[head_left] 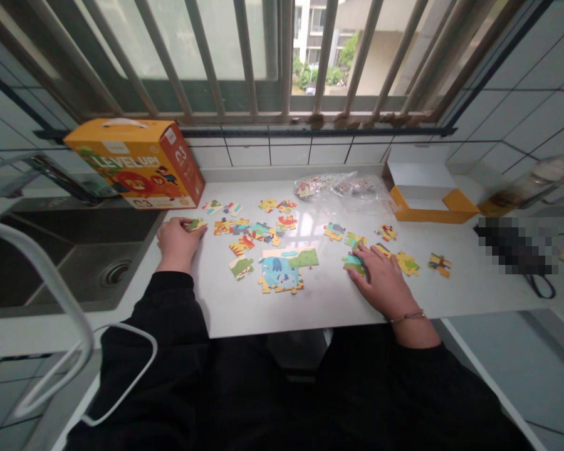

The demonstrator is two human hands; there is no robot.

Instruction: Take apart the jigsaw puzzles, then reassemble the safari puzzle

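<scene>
My left hand [179,243] is closed on a green puzzle piece [196,224] at the left of the white counter. Over on the right, my right hand [380,275] rests with fingers spread on loose pieces, touching a green and blue piece [352,264]. Between the hands lies a joined section with blue elephants [279,274] and a green strip along its upper right. A green piece [241,269] sits just left of it. Several colourful pieces [263,232] are scattered above it, and others lie around my right hand, including a yellow-green one [408,263].
An orange puzzle box [136,166] stands at the back left beside a dark sink [122,250]. Plastic bags of pieces [338,186] and an open orange-and-white box [427,194] are at the back. A white cable [70,282] curves at the lower left.
</scene>
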